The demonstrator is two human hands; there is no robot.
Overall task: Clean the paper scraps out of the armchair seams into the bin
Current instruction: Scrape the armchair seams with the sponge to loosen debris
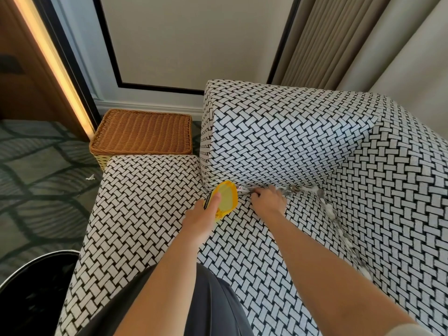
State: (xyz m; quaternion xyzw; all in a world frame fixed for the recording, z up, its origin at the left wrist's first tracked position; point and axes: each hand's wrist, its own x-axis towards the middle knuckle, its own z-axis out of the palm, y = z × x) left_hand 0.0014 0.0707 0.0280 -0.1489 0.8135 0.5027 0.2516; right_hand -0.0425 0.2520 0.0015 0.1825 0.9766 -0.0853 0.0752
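The armchair (pixel 278 141) is covered in black-and-white woven-pattern fabric. White paper scraps (pixel 300 190) fill the back seam, and more scraps (pixel 339 224) run down the right side seam. My left hand (pixel 201 219) holds a small yellow dustpan (pixel 224 198) on the seat, its mouth toward the back seam. My right hand (pixel 268 200) sits at the back seam with curled fingers pinching scraps just right of the dustpan. The black bin (pixel 34 294) stands at the lower left beside the chair.
A brown wicker basket (pixel 143 134) stands on the floor behind the left armrest (pixel 150 180). One paper scrap (pixel 90 177) lies on the patterned carpet (pixel 36 190). A wall and curtains rise behind the chair.
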